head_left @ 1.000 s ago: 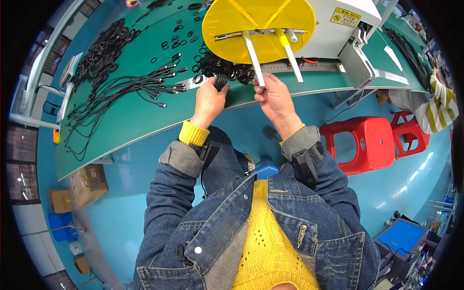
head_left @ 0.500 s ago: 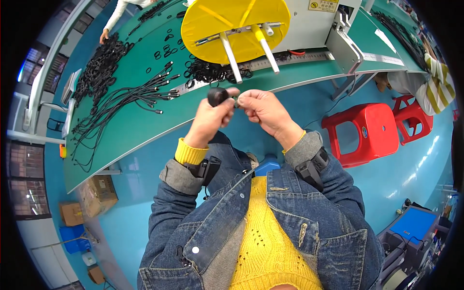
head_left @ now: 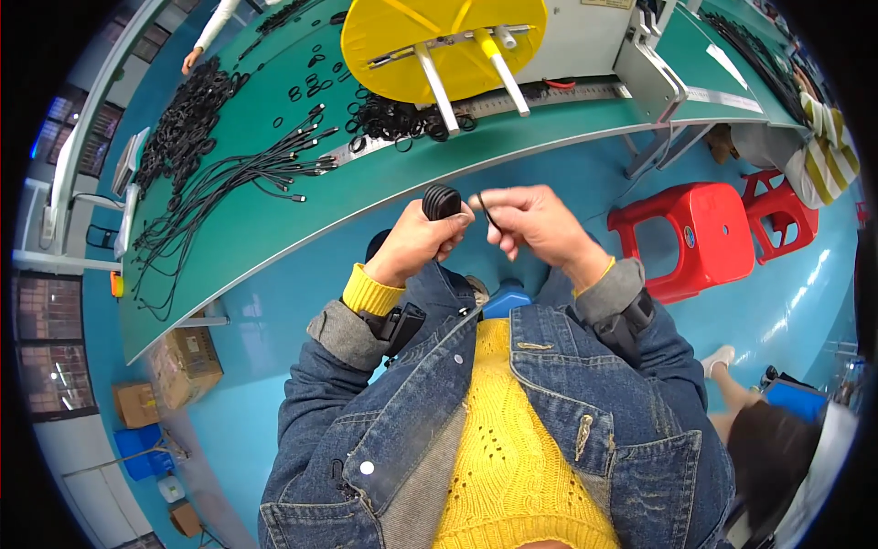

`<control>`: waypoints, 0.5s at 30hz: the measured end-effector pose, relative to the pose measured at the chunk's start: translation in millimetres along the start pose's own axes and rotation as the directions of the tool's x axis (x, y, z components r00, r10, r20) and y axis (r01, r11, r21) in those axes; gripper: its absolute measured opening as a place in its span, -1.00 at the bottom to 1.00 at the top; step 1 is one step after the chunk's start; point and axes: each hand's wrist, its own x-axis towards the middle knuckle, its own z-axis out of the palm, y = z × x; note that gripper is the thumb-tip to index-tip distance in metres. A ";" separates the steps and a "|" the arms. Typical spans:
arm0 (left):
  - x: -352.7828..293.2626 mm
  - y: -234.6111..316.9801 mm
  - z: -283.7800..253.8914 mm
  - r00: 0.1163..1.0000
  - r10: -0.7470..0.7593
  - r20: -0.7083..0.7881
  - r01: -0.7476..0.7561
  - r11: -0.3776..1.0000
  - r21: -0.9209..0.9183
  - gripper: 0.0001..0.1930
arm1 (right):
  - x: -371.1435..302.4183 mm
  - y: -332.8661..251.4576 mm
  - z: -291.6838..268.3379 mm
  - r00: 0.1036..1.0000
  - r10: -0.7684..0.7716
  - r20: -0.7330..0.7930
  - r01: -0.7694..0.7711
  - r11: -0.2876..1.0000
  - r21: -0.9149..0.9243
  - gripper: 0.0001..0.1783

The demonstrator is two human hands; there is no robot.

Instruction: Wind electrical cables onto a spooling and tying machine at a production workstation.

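Above the gap between my lap and the bench, my left hand (head_left: 416, 242) is closed round a tight coil of black cable (head_left: 442, 201), whose loops stand up out of the fist. Close beside it, on the right, my right hand (head_left: 547, 224) pinches a thin black band (head_left: 488, 214), with the forefinger reaching toward the coil. Beyond the hands, a heap of small black rings (head_left: 389, 119) lies on the green bench (head_left: 366, 169). Loose black cables (head_left: 233, 183) with metal plugs spread over the bench to the left.
A yellow disc (head_left: 393, 41) with white rods (head_left: 435, 90) overhangs the bench. A bigger black heap (head_left: 187, 128) lies far left, near another person's hand (head_left: 190, 61). Red stools (head_left: 681, 238) stand right. A person's leg (head_left: 732, 384) shows lower right; cartons (head_left: 186, 366) sit lower left.
My hands have come lower and nearer, and the right has moved rightward. The thin black band now shows in its fingers. Someone has walked into view at the lower right.
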 end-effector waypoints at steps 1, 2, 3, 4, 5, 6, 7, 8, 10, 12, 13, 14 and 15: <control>1.8 -0.3 5.7 1.000 -0.014 -0.002 0.014 0.999 0.037 -0.89 | -6.0 -7.2 -7.9 0.997 -0.048 -0.068 0.040 0.993 -0.115 -0.72; 8.0 0.3 13.5 0.999 -0.026 0.024 0.024 0.997 0.076 -0.87 | -9.1 -10.9 -12.2 0.994 -0.098 -0.054 0.083 0.971 -0.224 -0.69; 9.8 -6.2 12.3 0.997 -0.053 -0.054 0.064 0.971 0.231 -0.80 | -8.2 -16.6 -12.2 0.989 -0.138 -0.056 0.111 0.932 -0.345 -0.65; 5.1 1.7 18.4 0.999 0.001 -0.040 0.011 0.954 0.301 -0.74 | -10.6 -23.0 -7.5 0.973 -0.232 0.004 0.211 0.880 -0.426 -0.62; 3.9 -7.5 11.3 0.998 -0.008 -0.060 0.027 0.944 0.329 -0.71 | -6.1 -18.6 -3.8 0.925 -0.376 0.059 0.349 0.776 -0.524 -0.57; 6.5 -15.9 11.7 0.995 0.071 -0.075 -0.043 0.946 0.321 -0.75 | 0.2 -11.9 -7.8 0.867 -0.479 0.138 0.449 0.630 -0.634 -0.52; 6.5 -9.1 24.1 0.995 -0.003 -0.095 0.024 0.975 0.223 -0.75 | 3.3 -4.1 -11.8 0.824 -0.538 0.179 0.502 0.544 -0.672 -0.47; 5.5 -4.5 29.7 0.996 0.002 -0.095 0.028 0.948 0.316 -0.77 | -6.8 -16.8 -8.7 0.878 -0.440 0.186 0.393 0.444 -0.805 -0.44; 11.8 -6.9 36.5 0.998 0.061 0.001 -0.058 0.950 0.307 -0.83 | -17.7 -24.7 -5.0 0.926 -0.335 0.171 0.307 0.408 -0.860 -0.37; 22.7 -14.3 46.4 0.971 0.201 0.132 -0.235 0.909 0.343 -0.85 | -35.3 -34.3 -6.2 0.952 -0.280 0.126 0.231 0.384 -0.894 -0.39; 29.6 -19.0 49.7 0.923 0.318 0.217 -0.380 0.844 0.378 -0.86 | -39.2 -37.2 -7.4 0.967 -0.227 0.116 0.197 0.378 -0.904 -0.41; 33.5 -21.0 51.4 0.856 0.424 0.296 -0.514 0.758 0.402 -0.86 | -40.1 -39.7 -7.0 0.979 -0.173 0.111 0.170 0.372 -0.912 -0.42; 34.2 -22.6 51.7 0.848 0.437 0.300 -0.526 0.757 0.386 -0.86 | -37.4 -34.9 -8.6 0.980 -0.168 0.104 0.159 0.358 -0.920 -0.42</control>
